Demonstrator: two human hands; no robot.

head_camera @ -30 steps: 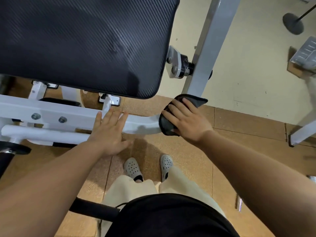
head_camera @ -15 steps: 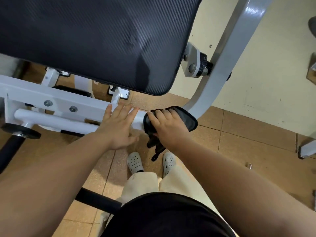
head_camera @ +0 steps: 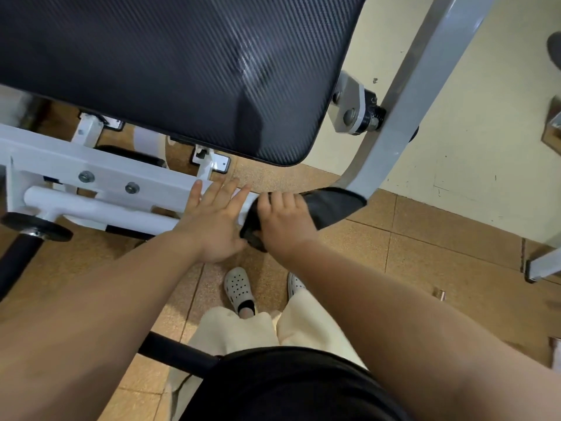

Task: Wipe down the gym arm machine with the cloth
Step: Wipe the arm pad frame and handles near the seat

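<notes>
The arm machine has a large black textured pad [head_camera: 170, 65] above a white frame bar [head_camera: 100, 183] and a white round tube [head_camera: 91, 208]. A grey curved arm [head_camera: 403, 98] rises at the right. My right hand [head_camera: 285, 220] presses a black cloth [head_camera: 328, 205] onto the white tube where it meets the grey arm. Part of the cloth bunches under my palm. My left hand [head_camera: 212, 217] lies flat on the white frame with fingers spread, just left of the cloth, touching it at the thumb side.
A black weight peg with a disc [head_camera: 33, 229] sticks out at the left. A black bar [head_camera: 176, 357] crosses near my legs. My feet in pale clogs [head_camera: 238, 287] stand on brown floor tiles [head_camera: 440, 262]. A second grey frame foot [head_camera: 543, 265] is at the right.
My right hand has slid the cloth leftward along the tube from the bend toward my left hand. The left hand has stayed flat on the frame. The view has shifted.
</notes>
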